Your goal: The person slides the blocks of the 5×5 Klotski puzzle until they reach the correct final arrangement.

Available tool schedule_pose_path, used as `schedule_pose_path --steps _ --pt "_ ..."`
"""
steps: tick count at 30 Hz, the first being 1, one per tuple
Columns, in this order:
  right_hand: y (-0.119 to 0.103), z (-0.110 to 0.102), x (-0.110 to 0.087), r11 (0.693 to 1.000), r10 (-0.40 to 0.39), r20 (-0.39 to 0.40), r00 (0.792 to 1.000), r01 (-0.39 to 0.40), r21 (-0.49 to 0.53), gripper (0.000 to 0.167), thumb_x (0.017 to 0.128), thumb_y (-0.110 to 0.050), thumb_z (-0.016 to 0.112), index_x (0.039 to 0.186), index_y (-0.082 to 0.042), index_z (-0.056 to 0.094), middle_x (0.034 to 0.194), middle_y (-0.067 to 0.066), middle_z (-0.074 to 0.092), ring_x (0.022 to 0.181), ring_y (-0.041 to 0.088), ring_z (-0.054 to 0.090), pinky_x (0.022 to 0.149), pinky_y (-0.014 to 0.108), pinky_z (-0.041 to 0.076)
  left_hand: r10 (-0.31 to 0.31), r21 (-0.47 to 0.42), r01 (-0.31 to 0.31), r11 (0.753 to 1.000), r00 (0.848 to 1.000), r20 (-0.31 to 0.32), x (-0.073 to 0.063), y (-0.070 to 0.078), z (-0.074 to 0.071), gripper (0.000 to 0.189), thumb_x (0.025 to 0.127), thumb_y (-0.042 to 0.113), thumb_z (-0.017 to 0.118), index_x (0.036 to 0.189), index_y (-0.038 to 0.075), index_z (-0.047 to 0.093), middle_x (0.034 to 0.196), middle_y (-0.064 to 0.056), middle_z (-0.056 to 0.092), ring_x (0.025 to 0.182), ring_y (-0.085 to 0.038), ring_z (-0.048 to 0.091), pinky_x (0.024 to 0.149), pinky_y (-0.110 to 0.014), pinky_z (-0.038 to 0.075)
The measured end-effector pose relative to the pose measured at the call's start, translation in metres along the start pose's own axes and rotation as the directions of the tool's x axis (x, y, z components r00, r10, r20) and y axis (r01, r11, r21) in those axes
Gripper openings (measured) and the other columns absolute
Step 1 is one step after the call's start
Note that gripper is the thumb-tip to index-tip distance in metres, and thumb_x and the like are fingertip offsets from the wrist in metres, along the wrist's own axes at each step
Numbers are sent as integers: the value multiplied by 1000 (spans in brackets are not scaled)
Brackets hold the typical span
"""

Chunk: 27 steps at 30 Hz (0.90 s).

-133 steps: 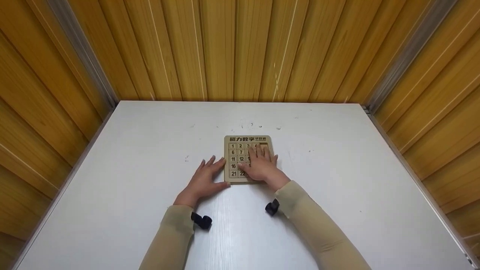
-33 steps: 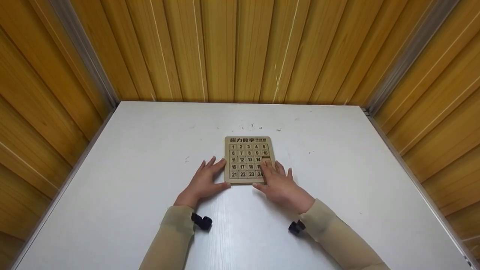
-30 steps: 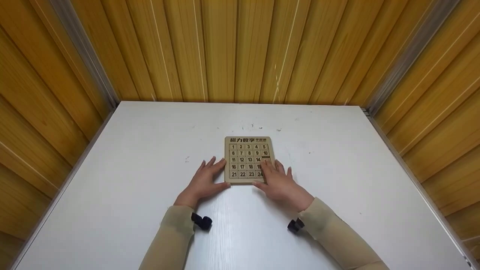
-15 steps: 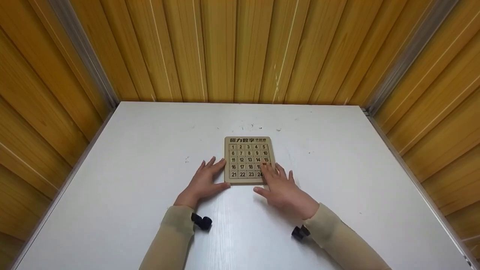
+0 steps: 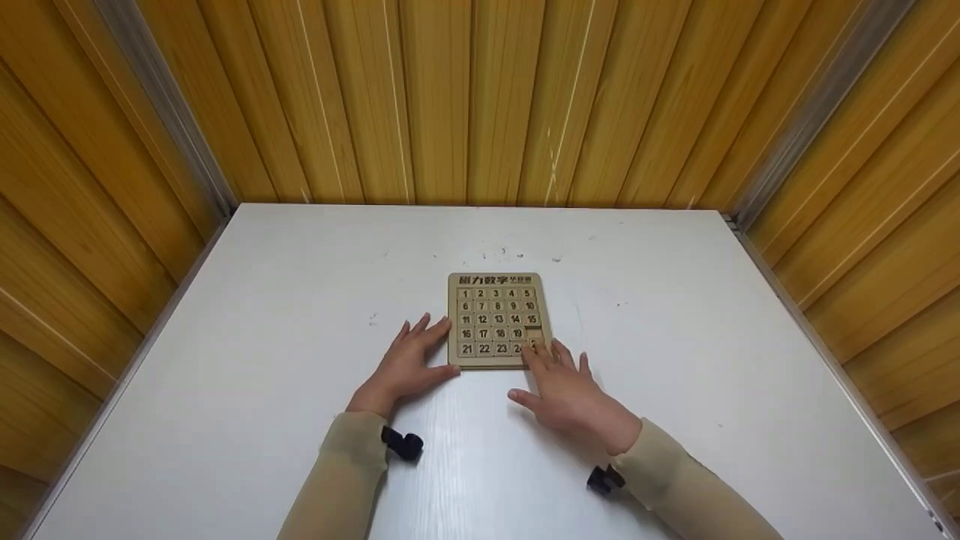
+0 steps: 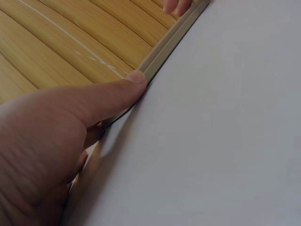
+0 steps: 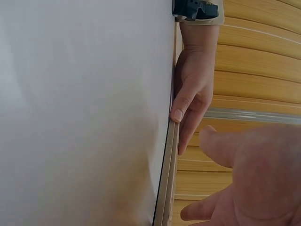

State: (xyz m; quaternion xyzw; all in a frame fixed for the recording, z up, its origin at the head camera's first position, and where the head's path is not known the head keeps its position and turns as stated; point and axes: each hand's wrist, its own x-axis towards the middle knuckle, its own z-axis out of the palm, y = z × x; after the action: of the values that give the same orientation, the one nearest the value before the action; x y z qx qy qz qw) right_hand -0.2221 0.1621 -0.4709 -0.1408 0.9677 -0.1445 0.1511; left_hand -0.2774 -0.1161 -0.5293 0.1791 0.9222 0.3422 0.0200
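Note:
A wooden sliding number puzzle [image 5: 500,313] lies flat on the white table [image 5: 315,255], its numbered tiles in rows. My left hand [image 5: 406,366] holds its lower left corner, thumb on the front edge and index finger against the left side. In the left wrist view the thumb of that left hand [image 6: 70,113] presses on the board's edge [image 6: 164,49]. My right hand [image 5: 570,390] reaches over the lower right corner with fingers extended, fingertips on the bottom right tile. An empty slot [image 5: 533,332] shows just above them, below tile 15. The fingers partly cover the tile's number.
Yellow wood-look panels [image 5: 495,97] enclose the table at the back and both sides. Grey metal posts [image 5: 161,105] stand in the corners. A small black camera [image 5: 405,444] sits on the left wrist, another black camera [image 5: 604,478] on the right.
My right hand has moved from the puzzle's upper right down its right column to the lower right corner. The gap has shifted down that column, tile 15 now above it. The left hand stays put.

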Motion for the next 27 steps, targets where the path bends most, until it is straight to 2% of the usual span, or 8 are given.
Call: schedule_pose_path --steps 7,21,27 --pt "2 0 12 1000 18 12 1000 -18 0 87 101 -57 53 165 -8 20 173 18 12 161 43 2 125 74 -1 -10 -2 10 1000 1000 0 -1 0 0 87 86 42 80 158 12 41 164 -2 42 160 -28 22 135 -49 6" --pt "6 0 22 999 19 -10 1000 -19 31 87 101 -56 55 165 -10 19 173 15 12 161 42 2 126 74 -1 -23 -15 23 1000 1000 4 0 -1 0 88 86 44 80 159 16 40 164 -1 41 161 -28 21 135 -50 5" --pt "14 -16 27 998 -8 -55 998 11 55 86 102 -53 54 166 -10 15 174 16 7 161 43 0 124 76 -2 -55 -29 56 998 998 44 1 -1 -2 89 85 43 81 159 17 39 165 -1 39 161 -28 19 135 -51 5"
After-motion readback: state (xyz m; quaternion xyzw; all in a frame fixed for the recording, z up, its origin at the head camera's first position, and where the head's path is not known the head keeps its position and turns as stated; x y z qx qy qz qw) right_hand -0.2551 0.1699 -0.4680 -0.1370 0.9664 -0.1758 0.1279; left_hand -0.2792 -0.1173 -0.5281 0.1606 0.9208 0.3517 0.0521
